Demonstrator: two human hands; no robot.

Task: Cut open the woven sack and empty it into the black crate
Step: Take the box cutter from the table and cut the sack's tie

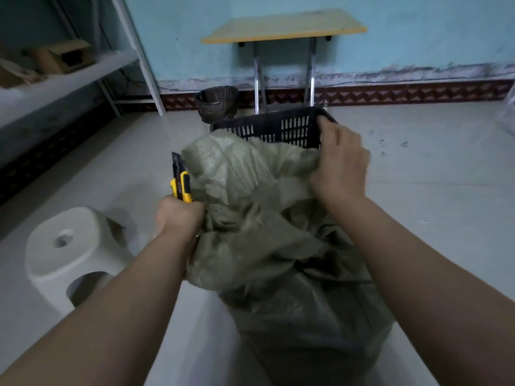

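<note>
A grey-green woven sack [267, 240] stands on the floor in front of me, its loose top leaning against the black crate [278, 129] behind it. My left hand [178, 215] is shut on a yellow and black utility knife [181, 185], blade pointing up, at the sack's left side. My right hand [340, 165] grips the sack's upper right fabric, just in front of the crate's near wall. The sack's contents are hidden. The crate's inside is mostly out of sight.
A white plastic stool [72, 252] stands on the floor at my left. A bin with a dark liner [217, 103] and a small folding table [284, 26] stand behind the crate by the wall. A white shelf rack [83, 71] with cardboard boxes runs along the left.
</note>
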